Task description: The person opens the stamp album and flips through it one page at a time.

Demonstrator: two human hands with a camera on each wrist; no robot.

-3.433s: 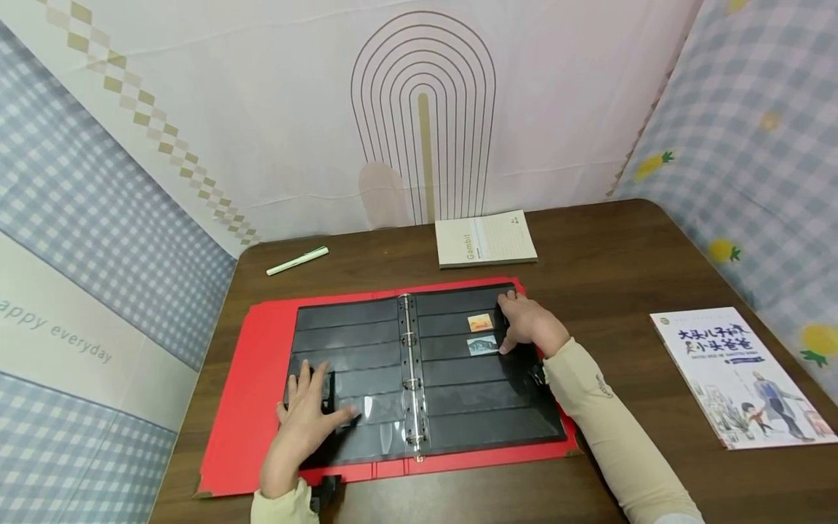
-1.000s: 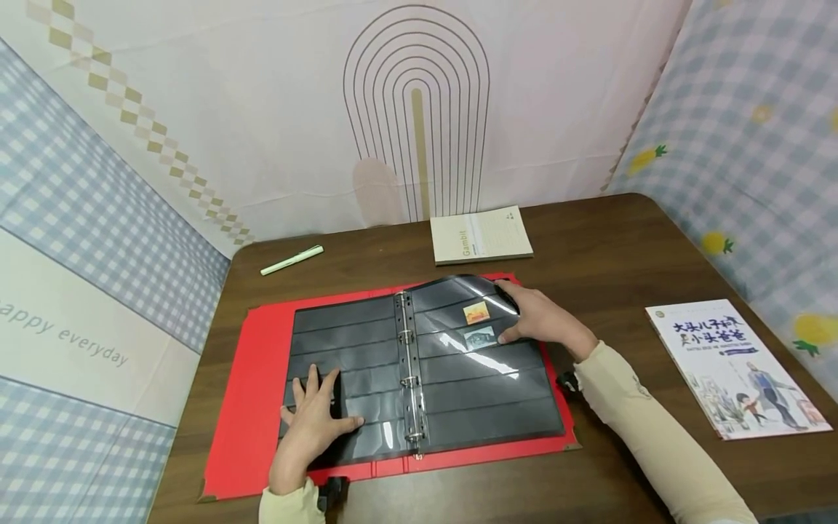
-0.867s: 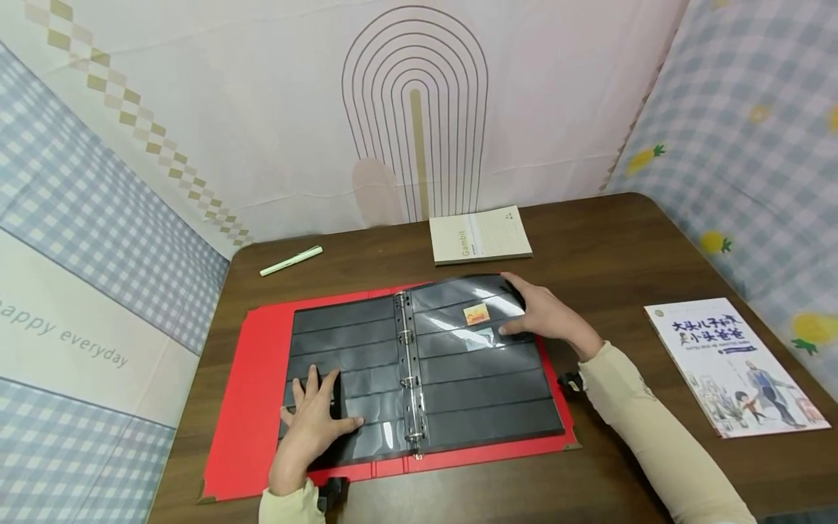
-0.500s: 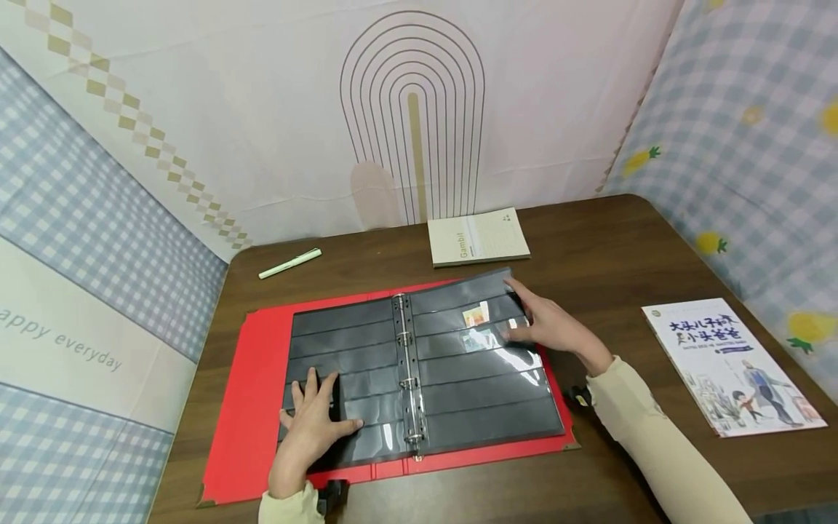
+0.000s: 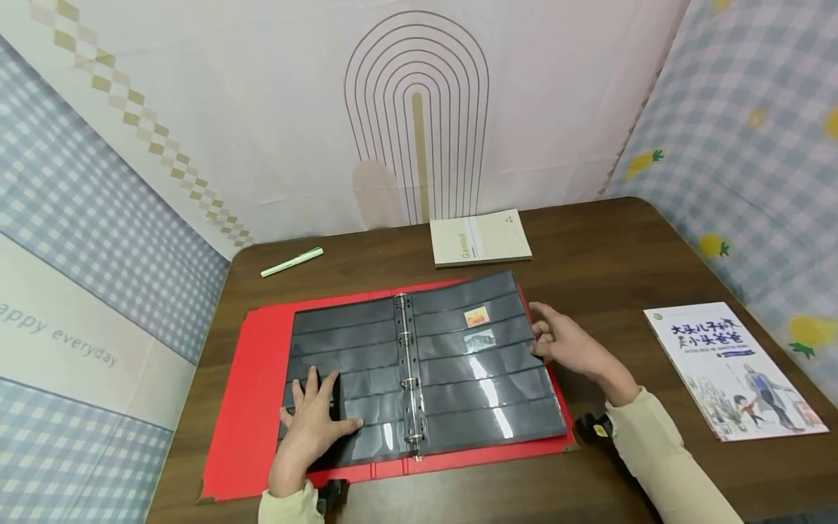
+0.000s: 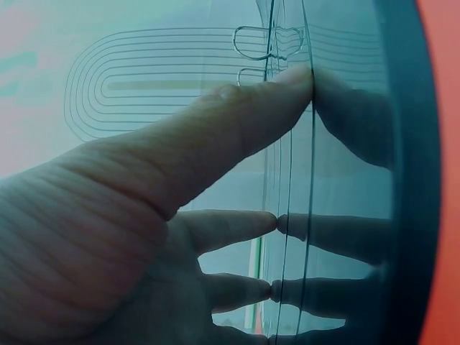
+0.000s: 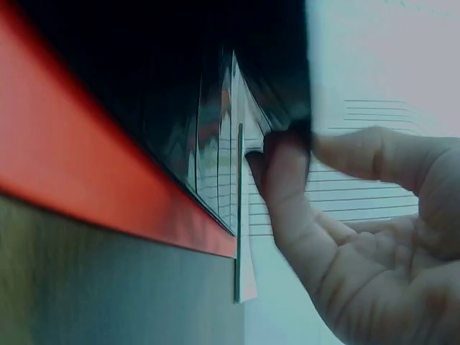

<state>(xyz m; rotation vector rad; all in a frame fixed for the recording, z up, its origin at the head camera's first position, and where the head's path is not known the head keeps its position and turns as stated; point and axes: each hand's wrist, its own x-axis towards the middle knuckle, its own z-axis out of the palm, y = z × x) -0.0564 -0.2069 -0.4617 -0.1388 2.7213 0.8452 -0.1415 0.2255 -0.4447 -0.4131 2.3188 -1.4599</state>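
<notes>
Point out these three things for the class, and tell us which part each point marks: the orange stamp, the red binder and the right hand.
Orange stamp (image 5: pixel 476 316): head view, middle of its face.
Red binder (image 5: pixel 252 397): head view, bare left part of its cover.
Right hand (image 5: pixel 568 342): head view, between fingers and wrist.

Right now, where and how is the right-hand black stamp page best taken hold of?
Probably pinch the black stamp page by the upper half of its outer edge, coming from the right. Metal rings hold its inner edge, while the outer edge is free and raised near the top; the right hand pinches it there.
</notes>
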